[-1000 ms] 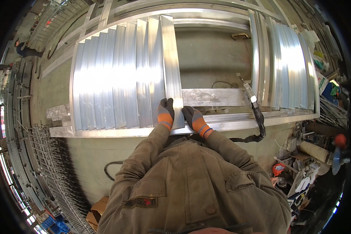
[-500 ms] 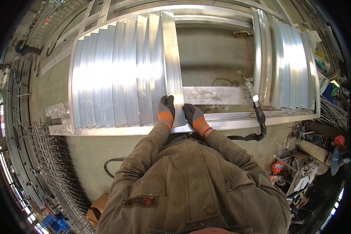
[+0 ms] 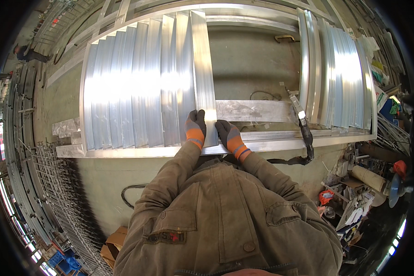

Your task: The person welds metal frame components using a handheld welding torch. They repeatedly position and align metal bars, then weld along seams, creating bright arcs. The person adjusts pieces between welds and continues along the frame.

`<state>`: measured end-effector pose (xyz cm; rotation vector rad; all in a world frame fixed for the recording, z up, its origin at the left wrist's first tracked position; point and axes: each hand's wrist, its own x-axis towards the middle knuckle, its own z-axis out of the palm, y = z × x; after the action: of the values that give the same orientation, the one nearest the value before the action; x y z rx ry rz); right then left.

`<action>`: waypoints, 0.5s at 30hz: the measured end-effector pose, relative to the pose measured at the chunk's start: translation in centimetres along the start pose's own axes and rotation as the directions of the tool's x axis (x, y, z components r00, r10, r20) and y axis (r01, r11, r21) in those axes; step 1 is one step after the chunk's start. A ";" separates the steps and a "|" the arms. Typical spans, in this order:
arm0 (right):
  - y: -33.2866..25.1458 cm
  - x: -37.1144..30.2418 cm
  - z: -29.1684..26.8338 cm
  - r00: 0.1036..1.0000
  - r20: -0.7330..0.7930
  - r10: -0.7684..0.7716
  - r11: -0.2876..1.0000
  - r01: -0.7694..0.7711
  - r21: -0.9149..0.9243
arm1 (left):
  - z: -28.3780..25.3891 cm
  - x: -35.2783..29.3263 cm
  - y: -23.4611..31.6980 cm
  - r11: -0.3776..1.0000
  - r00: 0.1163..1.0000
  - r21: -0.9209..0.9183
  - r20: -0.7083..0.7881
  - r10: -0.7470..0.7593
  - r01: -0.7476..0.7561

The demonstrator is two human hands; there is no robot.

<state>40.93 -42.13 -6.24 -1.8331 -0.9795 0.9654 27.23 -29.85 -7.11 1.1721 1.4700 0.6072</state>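
Note:
A long silvery metal louver slat (image 3: 201, 64) lies across a rectangular metal frame (image 3: 165, 152), its near end at the frame's front rail. My left hand (image 3: 196, 129), in a grey and orange work glove, is closed on the slat's left edge. Opposite it, my right hand (image 3: 231, 139), gloved alike, grips the right edge near the same end. The fingertips under the slat are hidden. To the left, several overlapping slats (image 3: 140, 92) fill the frame; another group of slats (image 3: 342, 69) stands at its right end.
A slim hand tool (image 3: 297, 106) with a black-wrapped cable (image 3: 307, 142) rests over the frame right of my hands. Behind them lies a flat metal plate (image 3: 253, 111). Metal bars (image 3: 23, 138) are stacked at left; clutter (image 3: 354, 207) covers the lower right. Another person (image 3: 30, 54) is far left.
Both hands keep their hold at the slat's near end. Only a very slight shift of the whole view shows.

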 end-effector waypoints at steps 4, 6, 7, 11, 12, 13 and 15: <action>0.0 0.1 0.0 1.000 -0.002 0.003 1.000 -0.003 0.001 | 0.0 0.0 0.1 1.000 1.000 -0.008 -0.002 -0.022 0.022; 0.1 0.1 0.1 1.000 -0.001 0.013 1.000 -0.013 -0.004 | 0.1 0.1 0.1 1.000 1.000 0.028 0.000 -0.014 0.014; 0.2 0.2 0.1 1.000 0.002 0.021 1.000 -0.021 -0.012 | 0.2 0.1 0.2 0.998 1.000 0.053 -0.006 -0.016 0.016; 0.7 0.2 0.2 1.000 -0.014 0.017 0.999 -0.017 -0.029 | 0.4 0.0 0.5 1.000 0.999 0.022 -0.034 -0.002 0.003; 0.8 0.3 0.2 1.000 -0.009 -0.001 0.999 0.001 -0.033 | 0.3 -0.2 0.7 1.000 0.999 0.026 -0.038 0.000 0.001; 0.8 0.3 0.2 1.000 0.000 -0.002 0.999 0.002 -0.039 | 0.3 -0.3 0.8 0.999 0.999 0.036 -0.031 -0.005 0.006; 0.6 0.3 0.1 1.000 0.009 -0.012 0.999 0.013 -0.051 | 0.2 -0.6 1.1 0.999 0.999 0.035 -0.023 0.025 -0.024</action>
<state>41.14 -42.06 -6.88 -1.8642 -1.0283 0.9493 27.70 -30.04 -5.96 1.2150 1.4931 0.6162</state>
